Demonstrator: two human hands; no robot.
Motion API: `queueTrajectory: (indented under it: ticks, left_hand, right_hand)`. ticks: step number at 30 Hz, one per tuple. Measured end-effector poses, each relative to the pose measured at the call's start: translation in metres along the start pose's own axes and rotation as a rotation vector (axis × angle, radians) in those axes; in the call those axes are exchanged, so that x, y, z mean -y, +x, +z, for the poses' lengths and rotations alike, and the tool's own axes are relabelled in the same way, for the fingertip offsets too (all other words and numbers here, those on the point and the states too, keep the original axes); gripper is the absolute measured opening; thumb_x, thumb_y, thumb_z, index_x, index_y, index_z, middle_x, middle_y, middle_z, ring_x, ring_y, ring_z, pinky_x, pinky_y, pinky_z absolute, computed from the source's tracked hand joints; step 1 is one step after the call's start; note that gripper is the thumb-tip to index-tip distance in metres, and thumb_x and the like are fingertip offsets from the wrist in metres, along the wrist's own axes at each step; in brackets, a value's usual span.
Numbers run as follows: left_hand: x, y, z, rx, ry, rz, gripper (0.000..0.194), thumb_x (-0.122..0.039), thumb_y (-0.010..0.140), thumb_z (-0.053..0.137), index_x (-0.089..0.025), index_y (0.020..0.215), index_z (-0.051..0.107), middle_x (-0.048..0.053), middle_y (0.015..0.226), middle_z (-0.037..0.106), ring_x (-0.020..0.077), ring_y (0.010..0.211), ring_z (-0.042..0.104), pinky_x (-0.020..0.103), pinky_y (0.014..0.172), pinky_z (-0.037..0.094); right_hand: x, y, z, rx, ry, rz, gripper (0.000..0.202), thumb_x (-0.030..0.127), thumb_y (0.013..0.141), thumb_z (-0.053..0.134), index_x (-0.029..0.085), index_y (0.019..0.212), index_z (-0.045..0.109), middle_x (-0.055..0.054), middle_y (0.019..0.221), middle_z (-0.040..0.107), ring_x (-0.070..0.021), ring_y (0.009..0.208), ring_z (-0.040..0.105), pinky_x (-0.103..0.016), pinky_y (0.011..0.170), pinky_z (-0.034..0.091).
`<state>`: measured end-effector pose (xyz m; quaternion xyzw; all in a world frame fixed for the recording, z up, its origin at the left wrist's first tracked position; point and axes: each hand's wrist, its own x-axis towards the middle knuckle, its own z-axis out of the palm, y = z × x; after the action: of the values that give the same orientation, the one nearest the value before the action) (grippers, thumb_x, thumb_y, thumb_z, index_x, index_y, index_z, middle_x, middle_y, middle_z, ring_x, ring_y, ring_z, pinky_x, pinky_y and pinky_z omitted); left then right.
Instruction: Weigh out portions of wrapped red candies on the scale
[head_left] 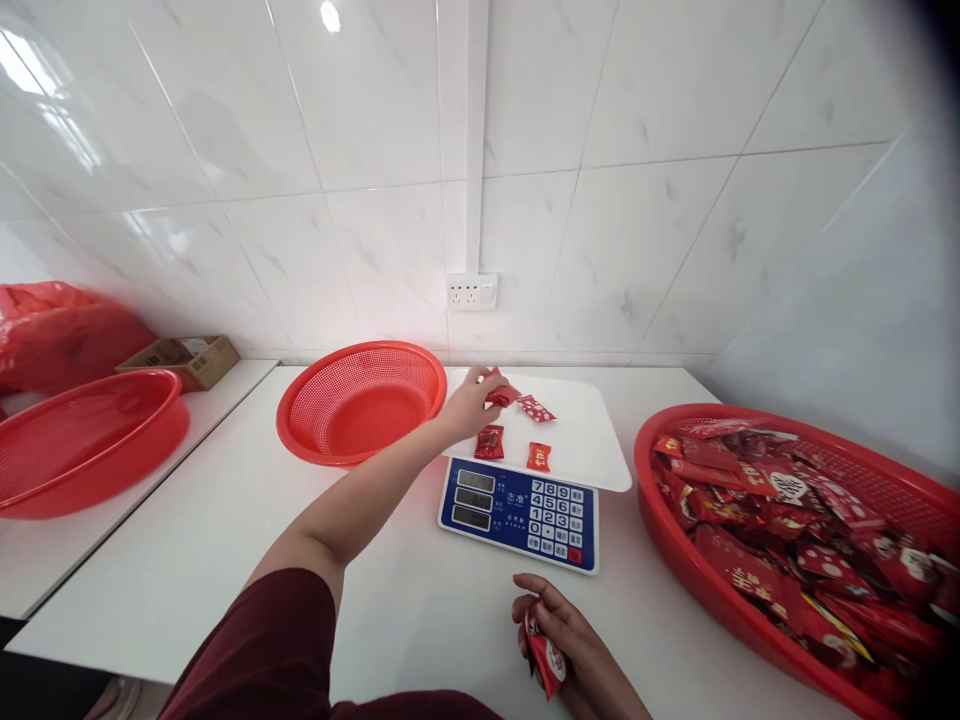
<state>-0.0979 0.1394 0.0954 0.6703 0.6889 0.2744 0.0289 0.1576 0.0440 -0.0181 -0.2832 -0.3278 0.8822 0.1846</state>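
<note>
A glossy red packet sits in the pinch of my left hand, just right of the frame's centre; my thumb and fingertips are pressed onto it, over the white weighing tray. I can't tell whether it touches the tray or whether a second wrapper is tucked in with it. On the tray near my fingers lie a dotted packet, a dark red packet below it to the left, and an orange-red packet near the front edge.

My right hand, at the bottom of the frame right of centre, has its fingers curled around another red packet, the index finger lifted away from it.

Between my hands is the scale's blue panel, its display figures too faint for me to read. A big red basket heaped with wrapped packets fills the lower right. Left of centre, a red mesh basket stands beside my forearm. At the far left are another red basket, a cardboard box and a red plastic bag. A socket sits on the tiled wall, upper middle.
</note>
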Motion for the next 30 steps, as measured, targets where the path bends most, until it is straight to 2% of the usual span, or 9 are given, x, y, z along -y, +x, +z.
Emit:
queueTrajectory:
  ticks: [7, 10, 13, 17, 21, 23, 25, 28, 30]
  left_hand:
    - [0.036, -0.026, -0.073, -0.237, 0.090, -0.195, 0.042, -0.018, 0.082, 0.048, -0.022, 0.123, 0.046, 0.013, 0.134, 0.035, 0.0262, 0.117, 0.046, 0.041, 0.091, 0.046]
    - [0.041, -0.039, -0.081, -0.223, 0.154, -0.264, 0.056, -0.030, 0.082, 0.054, -0.022, 0.134, 0.036, 0.015, 0.143, 0.028, 0.0343, 0.134, 0.024, 0.052, 0.101, 0.034]
    - [0.028, -0.043, -0.060, -0.051, 0.180, -0.183, 0.070, -0.047, 0.081, 0.056, -0.026, 0.141, 0.026, 0.012, 0.152, 0.014, 0.0328, 0.139, 0.009, 0.054, 0.106, 0.024]
    - [0.001, -0.031, -0.015, 0.315, 0.108, 0.117, 0.080, -0.063, 0.077, 0.052, -0.028, 0.143, 0.023, 0.011, 0.154, 0.006, 0.0315, 0.140, -0.002, 0.054, 0.110, 0.011]
    - [-0.020, -0.002, 0.022, 0.486, 0.072, 0.182, 0.089, -0.073, 0.074, 0.044, -0.028, 0.145, 0.015, 0.012, 0.154, 0.001, 0.0341, 0.139, -0.008, 0.062, 0.106, 0.005]
    - [-0.028, 0.013, 0.036, 0.532, 0.087, 0.180, 0.089, -0.074, 0.072, 0.044, -0.030, 0.144, 0.017, 0.012, 0.154, 0.004, 0.0356, 0.139, -0.007, 0.064, 0.104, 0.006]
    - [-0.035, 0.023, 0.048, 0.518, 0.128, 0.212, 0.084, -0.074, 0.071, 0.045, -0.029, 0.141, 0.028, 0.012, 0.153, 0.015, 0.0359, 0.139, 0.001, 0.062, 0.105, 0.010]
    - [-0.041, 0.030, 0.059, 0.402, 0.183, 0.266, 0.063, -0.065, 0.080, 0.043, -0.026, 0.129, 0.045, 0.011, 0.140, 0.039, 0.0303, 0.133, 0.028, 0.049, 0.106, 0.024]
    - [-0.041, 0.031, 0.061, 0.344, 0.196, 0.263, 0.049, -0.053, 0.087, 0.040, -0.024, 0.126, 0.048, 0.010, 0.129, 0.048, 0.0266, 0.121, 0.042, 0.042, 0.100, 0.033]
  right_hand:
    - [0.001, 0.000, -0.001, 0.016, -0.013, 0.002, 0.037, 0.041, 0.072, 0.071, 0.022, 0.102, 0.062, -0.001, 0.079, 0.059, -0.0086, 0.058, 0.053, -0.020, 0.051, 0.040]
    - [0.000, 0.000, -0.001, 0.025, -0.020, 0.019, 0.038, 0.041, 0.072, 0.071, 0.022, 0.103, 0.062, -0.001, 0.079, 0.059, -0.0091, 0.057, 0.052, -0.021, 0.050, 0.040]
    - [0.000, 0.000, 0.000, 0.022, -0.021, 0.036, 0.038, 0.040, 0.071, 0.072, 0.021, 0.103, 0.062, -0.001, 0.079, 0.059, -0.0094, 0.058, 0.052, -0.022, 0.051, 0.041]
    - [0.001, 0.000, -0.001, 0.027, -0.018, 0.024, 0.038, 0.040, 0.072, 0.072, 0.022, 0.103, 0.062, -0.001, 0.080, 0.059, -0.0098, 0.060, 0.053, -0.022, 0.052, 0.041]
    - [0.000, 0.000, -0.004, 0.040, -0.002, 0.015, 0.038, 0.040, 0.072, 0.072, 0.021, 0.103, 0.061, -0.001, 0.080, 0.060, -0.0096, 0.060, 0.054, -0.021, 0.054, 0.042]
    - [-0.001, 0.001, -0.005, 0.031, 0.009, 0.011, 0.039, 0.039, 0.072, 0.072, 0.021, 0.104, 0.061, -0.001, 0.080, 0.060, -0.0098, 0.060, 0.055, -0.021, 0.053, 0.042]
    - [-0.002, 0.001, -0.006, 0.027, 0.015, 0.010, 0.039, 0.039, 0.072, 0.072, 0.021, 0.105, 0.060, -0.001, 0.080, 0.060, -0.0103, 0.061, 0.055, -0.021, 0.053, 0.042]
    - [-0.003, 0.001, -0.005, 0.027, 0.022, 0.010, 0.039, 0.039, 0.072, 0.072, 0.020, 0.105, 0.060, -0.001, 0.081, 0.060, -0.0103, 0.061, 0.056, -0.021, 0.053, 0.041]
    - [-0.003, 0.000, -0.005, 0.029, 0.022, 0.010, 0.039, 0.039, 0.073, 0.071, 0.020, 0.105, 0.060, -0.001, 0.080, 0.060, -0.0098, 0.060, 0.055, -0.021, 0.053, 0.042]
